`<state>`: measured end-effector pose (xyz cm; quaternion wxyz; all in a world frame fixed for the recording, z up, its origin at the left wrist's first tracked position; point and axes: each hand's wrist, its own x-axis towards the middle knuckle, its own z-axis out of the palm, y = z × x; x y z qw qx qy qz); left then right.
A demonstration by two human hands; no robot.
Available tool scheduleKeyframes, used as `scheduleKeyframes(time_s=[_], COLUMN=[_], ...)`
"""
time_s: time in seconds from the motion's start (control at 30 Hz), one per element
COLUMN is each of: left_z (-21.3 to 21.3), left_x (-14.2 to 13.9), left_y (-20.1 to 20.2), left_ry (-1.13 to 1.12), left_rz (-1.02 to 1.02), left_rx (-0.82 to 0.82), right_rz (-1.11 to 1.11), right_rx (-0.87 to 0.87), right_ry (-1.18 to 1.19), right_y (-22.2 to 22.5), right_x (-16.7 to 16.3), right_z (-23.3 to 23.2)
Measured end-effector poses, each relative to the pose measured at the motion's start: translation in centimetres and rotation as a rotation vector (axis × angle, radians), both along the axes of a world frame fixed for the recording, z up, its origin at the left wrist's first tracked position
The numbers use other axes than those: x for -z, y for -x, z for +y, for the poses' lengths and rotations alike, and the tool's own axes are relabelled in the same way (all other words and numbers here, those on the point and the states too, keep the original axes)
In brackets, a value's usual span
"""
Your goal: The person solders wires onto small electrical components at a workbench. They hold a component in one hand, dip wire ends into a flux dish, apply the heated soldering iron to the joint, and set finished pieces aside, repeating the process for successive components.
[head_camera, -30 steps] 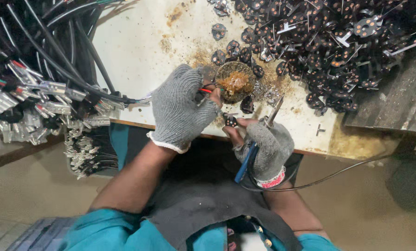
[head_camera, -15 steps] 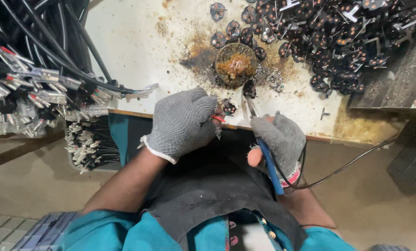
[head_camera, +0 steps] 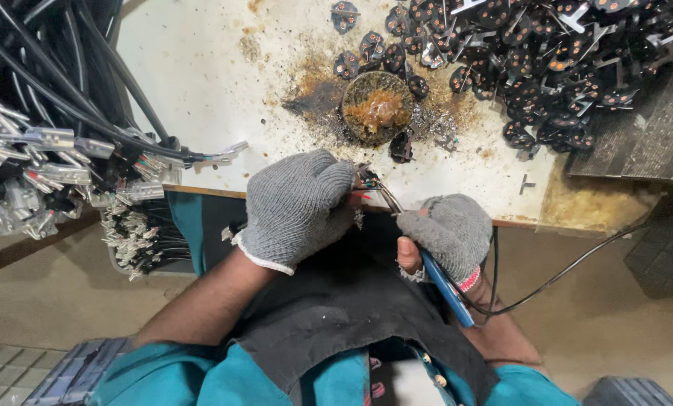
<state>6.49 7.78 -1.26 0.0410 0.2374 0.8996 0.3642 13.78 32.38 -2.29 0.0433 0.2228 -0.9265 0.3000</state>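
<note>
Both gloved hands are now off the counter (head_camera: 201,90), pulled back to its near edge at the frame's centre. The left hand (head_camera: 295,207) no longer hovers at the round flux tin (head_camera: 376,107), which sits uncovered higher up. The right hand (head_camera: 449,233) has drawn level with it, and the blue-handled soldering iron (head_camera: 445,286) now slants toward the lower right.

two gloved hands: left hand (head_camera: 299,207), right hand (head_camera: 449,233); one blue-handled iron (head_camera: 442,282); one round tin (head_camera: 376,107); plug parts (head_camera: 547,53) too many to count.
</note>
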Motion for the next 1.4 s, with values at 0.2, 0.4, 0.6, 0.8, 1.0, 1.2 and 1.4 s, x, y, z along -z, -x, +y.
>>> scheduleKeyframes(time_s=[0.2, 0.4, 0.6, 0.8, 1.0, 1.2, 1.4], left_z=[0.1, 0.0, 0.1, 0.1, 0.1, 0.0, 0.0], left_x=[0.0, 0.2, 0.3, 0.4, 0.4, 0.2, 0.4], left_y=[0.0, 0.1, 0.0, 0.1, -0.1, 0.1, 0.1], left_ry=[-0.028, -0.051, -0.019, -0.034, -0.033, -0.058, -0.044], left_rz=[0.001, -0.003, 0.013, 0.006, 0.03, 0.029, 0.009], left_rx=[-0.013, -0.006, -0.016, -0.005, -0.016, -0.014, -0.004], right_rz=[-0.041, -0.195, -1.189, -0.242, -0.057, -0.003, -0.292], right_rx=[0.033, -0.179, 0.395, -0.245, -0.127, -0.055, -0.136], right_ry=[-0.041, -0.41, 0.187, -0.234, -0.104, 0.04, -0.031], right_y=[0.0, 0.6, -1.3, -0.8, -0.4, -0.4, -0.8], right_x=[-0.2, 0.0, 1.9, 2.9, 1.1, 0.1, 1.6], right_z=[-0.3, 0.0, -0.6, 0.7, 0.2, 0.4, 1.0])
